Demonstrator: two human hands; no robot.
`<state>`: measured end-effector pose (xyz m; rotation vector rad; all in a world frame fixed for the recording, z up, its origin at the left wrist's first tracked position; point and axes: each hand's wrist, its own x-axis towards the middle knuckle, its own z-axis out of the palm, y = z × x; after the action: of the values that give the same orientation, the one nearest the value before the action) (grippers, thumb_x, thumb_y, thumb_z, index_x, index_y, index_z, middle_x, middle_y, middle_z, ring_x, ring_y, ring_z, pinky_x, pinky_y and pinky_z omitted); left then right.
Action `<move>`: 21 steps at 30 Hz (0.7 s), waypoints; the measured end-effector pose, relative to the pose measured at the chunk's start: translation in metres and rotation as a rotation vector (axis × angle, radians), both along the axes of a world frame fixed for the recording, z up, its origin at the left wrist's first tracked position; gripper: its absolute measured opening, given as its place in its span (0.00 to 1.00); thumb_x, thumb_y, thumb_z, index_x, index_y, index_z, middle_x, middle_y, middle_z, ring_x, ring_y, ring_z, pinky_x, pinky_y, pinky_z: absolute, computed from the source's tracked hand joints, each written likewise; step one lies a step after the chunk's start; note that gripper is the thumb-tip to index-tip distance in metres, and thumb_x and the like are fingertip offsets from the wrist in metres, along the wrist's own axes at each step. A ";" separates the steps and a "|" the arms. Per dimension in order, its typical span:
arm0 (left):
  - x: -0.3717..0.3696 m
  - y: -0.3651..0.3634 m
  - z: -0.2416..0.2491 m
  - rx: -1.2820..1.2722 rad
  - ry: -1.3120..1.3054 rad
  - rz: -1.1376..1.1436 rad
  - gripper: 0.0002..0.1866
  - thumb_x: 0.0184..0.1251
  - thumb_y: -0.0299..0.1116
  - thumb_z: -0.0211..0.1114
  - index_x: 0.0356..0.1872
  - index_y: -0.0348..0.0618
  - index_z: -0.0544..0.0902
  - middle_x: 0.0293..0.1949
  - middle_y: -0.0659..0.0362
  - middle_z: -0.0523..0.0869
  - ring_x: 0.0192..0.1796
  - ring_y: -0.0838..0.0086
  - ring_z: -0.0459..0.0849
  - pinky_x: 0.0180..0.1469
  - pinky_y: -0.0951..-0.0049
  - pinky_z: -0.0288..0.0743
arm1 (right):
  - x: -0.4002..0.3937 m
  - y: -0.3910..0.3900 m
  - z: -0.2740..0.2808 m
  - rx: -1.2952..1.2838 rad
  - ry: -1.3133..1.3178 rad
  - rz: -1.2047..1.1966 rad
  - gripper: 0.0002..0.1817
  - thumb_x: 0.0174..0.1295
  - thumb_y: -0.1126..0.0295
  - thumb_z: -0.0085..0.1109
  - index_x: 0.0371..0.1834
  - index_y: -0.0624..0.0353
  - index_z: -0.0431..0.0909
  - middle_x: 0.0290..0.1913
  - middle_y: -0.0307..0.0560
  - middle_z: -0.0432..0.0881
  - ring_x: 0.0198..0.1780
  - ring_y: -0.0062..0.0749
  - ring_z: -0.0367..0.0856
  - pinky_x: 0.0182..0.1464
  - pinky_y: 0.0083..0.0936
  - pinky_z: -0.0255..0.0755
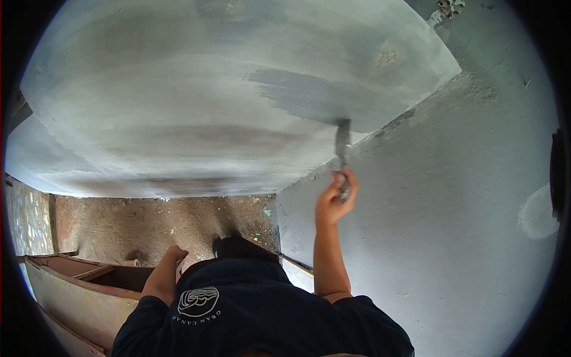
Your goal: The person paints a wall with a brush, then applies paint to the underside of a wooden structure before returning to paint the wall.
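My right hand point(336, 201) is raised in front of me, fingers wrapped round the handle of a paintbrush point(343, 143). The brush is blurred, its dark bristles pointing up at the lower edge of a darker grey paint patch point(297, 95) with streaky ends. That patch lies on a pale wall point(178, 107), close to the corner with a grey side wall point(428, 208). My left hand point(175, 253) hangs low beside my body, away from the wall, with its fingers mostly hidden.
A worn wooden cabinet or drawer unit point(83, 291) stands at the lower left. Small paint flecks and bits of debris dot the brown floor point(148, 223). Rough patches point(388, 55) mark the upper wall, and a fitting point(447, 9) sticks out at the top right.
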<state>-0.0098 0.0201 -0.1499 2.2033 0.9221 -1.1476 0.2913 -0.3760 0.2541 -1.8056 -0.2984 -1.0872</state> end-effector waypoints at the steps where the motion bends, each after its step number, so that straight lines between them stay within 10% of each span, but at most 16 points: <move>1: 0.001 0.000 -0.004 -0.005 0.021 -0.003 0.34 0.59 0.55 0.70 0.55 0.33 0.87 0.58 0.37 0.86 0.63 0.48 0.85 0.64 0.58 0.78 | -0.002 0.013 -0.001 -0.116 -0.050 0.036 0.11 0.74 0.79 0.56 0.56 0.70 0.77 0.42 0.56 0.86 0.40 0.37 0.87 0.44 0.29 0.81; 10: 0.038 -0.003 -0.004 0.004 0.045 -0.030 0.33 0.56 0.53 0.70 0.53 0.34 0.88 0.57 0.38 0.87 0.60 0.47 0.87 0.62 0.57 0.80 | -0.041 0.059 0.020 -0.218 -0.093 0.564 0.20 0.55 0.86 0.61 0.53 0.68 0.81 0.41 0.55 0.85 0.39 0.50 0.85 0.46 0.40 0.80; 21: 0.107 -0.007 0.012 -0.012 -0.047 -0.070 0.37 0.57 0.58 0.69 0.53 0.30 0.87 0.57 0.35 0.86 0.61 0.46 0.85 0.65 0.58 0.78 | 0.007 -0.057 0.004 -0.084 -0.023 -0.119 0.13 0.77 0.76 0.53 0.60 0.71 0.75 0.45 0.57 0.86 0.44 0.35 0.87 0.46 0.27 0.82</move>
<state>0.0972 0.0135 -0.1378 2.2589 0.8225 -1.1244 0.2983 -0.4329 0.2578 -1.9063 -0.2563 -1.1953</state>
